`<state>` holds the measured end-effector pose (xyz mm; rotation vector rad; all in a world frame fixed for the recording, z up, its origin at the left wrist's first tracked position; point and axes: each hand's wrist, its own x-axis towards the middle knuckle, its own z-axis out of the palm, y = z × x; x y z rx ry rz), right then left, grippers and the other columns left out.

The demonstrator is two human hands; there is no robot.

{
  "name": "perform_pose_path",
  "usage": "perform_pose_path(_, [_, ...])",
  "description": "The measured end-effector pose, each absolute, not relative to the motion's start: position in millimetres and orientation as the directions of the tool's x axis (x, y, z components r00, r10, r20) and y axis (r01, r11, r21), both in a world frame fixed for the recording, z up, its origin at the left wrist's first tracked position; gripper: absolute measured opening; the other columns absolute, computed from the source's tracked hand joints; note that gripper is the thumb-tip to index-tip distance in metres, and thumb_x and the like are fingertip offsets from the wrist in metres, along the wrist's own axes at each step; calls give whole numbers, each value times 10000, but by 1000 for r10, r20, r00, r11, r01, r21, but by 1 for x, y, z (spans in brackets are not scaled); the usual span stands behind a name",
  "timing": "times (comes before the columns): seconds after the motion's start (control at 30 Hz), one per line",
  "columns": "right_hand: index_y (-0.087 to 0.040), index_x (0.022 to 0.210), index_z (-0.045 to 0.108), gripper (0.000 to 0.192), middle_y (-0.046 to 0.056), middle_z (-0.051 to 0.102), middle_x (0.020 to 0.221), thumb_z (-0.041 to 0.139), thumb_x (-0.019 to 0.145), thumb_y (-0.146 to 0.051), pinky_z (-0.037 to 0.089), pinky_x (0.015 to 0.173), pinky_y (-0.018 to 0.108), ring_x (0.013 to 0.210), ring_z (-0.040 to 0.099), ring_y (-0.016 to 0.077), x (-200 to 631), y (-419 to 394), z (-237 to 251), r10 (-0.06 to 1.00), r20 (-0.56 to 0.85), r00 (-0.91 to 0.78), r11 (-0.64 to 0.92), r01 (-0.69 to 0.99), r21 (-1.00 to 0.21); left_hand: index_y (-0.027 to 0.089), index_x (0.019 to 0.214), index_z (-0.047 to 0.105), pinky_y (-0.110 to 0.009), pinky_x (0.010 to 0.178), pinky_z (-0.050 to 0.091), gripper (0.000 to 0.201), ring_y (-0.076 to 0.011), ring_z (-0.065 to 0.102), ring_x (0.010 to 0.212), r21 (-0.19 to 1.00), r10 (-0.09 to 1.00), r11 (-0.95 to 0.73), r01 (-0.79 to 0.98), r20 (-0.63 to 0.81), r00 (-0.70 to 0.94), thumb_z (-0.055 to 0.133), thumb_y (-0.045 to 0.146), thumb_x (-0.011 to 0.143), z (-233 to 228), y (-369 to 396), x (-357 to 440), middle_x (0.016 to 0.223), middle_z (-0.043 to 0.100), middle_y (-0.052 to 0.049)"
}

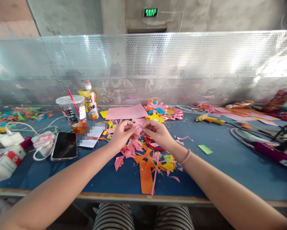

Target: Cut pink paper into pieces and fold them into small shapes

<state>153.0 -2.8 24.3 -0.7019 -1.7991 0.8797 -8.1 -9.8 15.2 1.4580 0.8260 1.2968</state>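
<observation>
Between my two hands is a small piece of pink paper (138, 130), pinched above a heap of scraps. My left hand (124, 134) has its fingers closed on the paper's left side. From the right, my right hand (156, 130) grips it with thumb and forefinger. Red-handled scissors (154, 145) lie partly hidden under my right hand. Orange paper (146, 177) and pink cuttings (119, 162) spread over the table below. Just behind my hands lie a pink sheet (126, 111) and layered paper flowers (159, 110).
At left stand a plastic cup (72, 111) with a red straw and a bottle (91, 102); a phone (64, 145) lies nearer. A yellow glue gun (210, 119), cables and a purple power strip (275, 153) are at right. A perforated metal screen (143, 64) borders the table's back.
</observation>
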Motion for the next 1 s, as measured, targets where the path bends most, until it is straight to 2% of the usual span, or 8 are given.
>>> perform_pose_path(0.53, [-159,742,538,54,-33,544,636,570,699,-164,430,542,207,546,517,60,152,-3,24,825,444,-350,439,-100,-893,137,800,513,-241,530,500,235,-115,603,522,957,932,-258,-135,283,226,616,319,693,15,-9,-8,633,620,-21])
perform_pose_path(1.0, [-154,721,525,56,-38,523,631,555,675,-146,407,528,201,547,500,58,152,-2,25,845,412,-341,422,-49,-905,137,788,529,-240,525,501,228,-115,601,515,959,933,-260,-110,279,228,626,314,682,15,-9,-9,615,620,-15])
